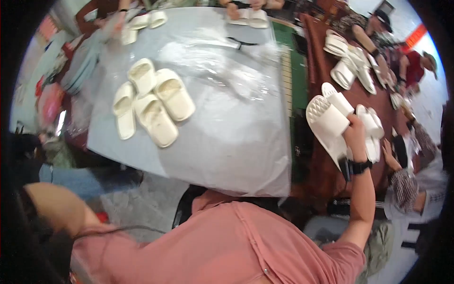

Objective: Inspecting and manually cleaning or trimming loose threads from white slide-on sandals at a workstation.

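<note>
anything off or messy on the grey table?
The four cream slippers lie jumbled, overlapping at different angles rather than paired. Crumpled clear plastic film sprawls over the grey table. The right hand holds a white slipper up, away from the table.

Grey table (222, 142) w/ clear plastic sheet (213, 71) spread over its top. Four cream slippers (153, 102) lie in a cluster on left part, touching each other. More slippers at far edge: pair (250, 18) at top centre, others (142, 23) top left. Black strap (241, 43) lies on the plastic near far end. Brown table (321, 61) just beside on right, w/ white slippers (350, 66) stacked on it.
</note>
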`<state>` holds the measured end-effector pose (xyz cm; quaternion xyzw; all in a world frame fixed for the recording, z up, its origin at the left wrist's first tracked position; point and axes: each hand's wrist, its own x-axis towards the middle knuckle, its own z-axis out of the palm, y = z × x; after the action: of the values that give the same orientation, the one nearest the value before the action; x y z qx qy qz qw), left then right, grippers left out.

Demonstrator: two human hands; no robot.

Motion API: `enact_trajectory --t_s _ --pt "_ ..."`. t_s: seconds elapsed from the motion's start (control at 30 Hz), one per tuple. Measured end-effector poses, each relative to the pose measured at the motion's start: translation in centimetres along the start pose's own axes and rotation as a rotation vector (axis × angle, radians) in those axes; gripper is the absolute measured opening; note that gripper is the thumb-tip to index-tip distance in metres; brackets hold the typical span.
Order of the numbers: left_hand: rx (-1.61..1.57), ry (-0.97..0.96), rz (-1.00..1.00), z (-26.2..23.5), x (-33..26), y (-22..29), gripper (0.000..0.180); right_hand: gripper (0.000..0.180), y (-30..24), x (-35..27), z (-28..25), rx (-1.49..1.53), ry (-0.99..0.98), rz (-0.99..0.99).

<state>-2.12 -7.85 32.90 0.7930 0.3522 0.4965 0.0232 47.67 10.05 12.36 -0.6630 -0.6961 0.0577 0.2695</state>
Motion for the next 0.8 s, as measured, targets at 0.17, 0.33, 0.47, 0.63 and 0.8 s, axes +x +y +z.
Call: enact_trajectory --t_s 0.17,0.33,0.47,0.63,0.8 --pt "-0.142 0.009 -0.53 0.1 -3.9 -4.5 0.018 0.02 -12.5 -1.7 3.9 0.476 -0.256 -0.273" --pt "-0.134 -0.817 -0.844 6.9 -13.7 -9.5 0.022 0.013 -25.5 0.9 12.5 0.415 -0.41 -0.603" --pt "-0.458 -0.362 -1.189 9.8 -20.3 -12.7 0.053 0.031 -33.5 2.8 15.3 0.639 -0.375 -0.57" --pt "0.267 -0.222 -0.94 10.4 -23.5 -18.9 0.065 0.034 -27.3 2.6 12.9 0.438 -0.323 -0.614" --pt "0.4 -0.237 -0.896 12.7 -25.7 -22.1 0.076 0.024 -7.6 5.0 5.3 0.123 0.29 -0.393"
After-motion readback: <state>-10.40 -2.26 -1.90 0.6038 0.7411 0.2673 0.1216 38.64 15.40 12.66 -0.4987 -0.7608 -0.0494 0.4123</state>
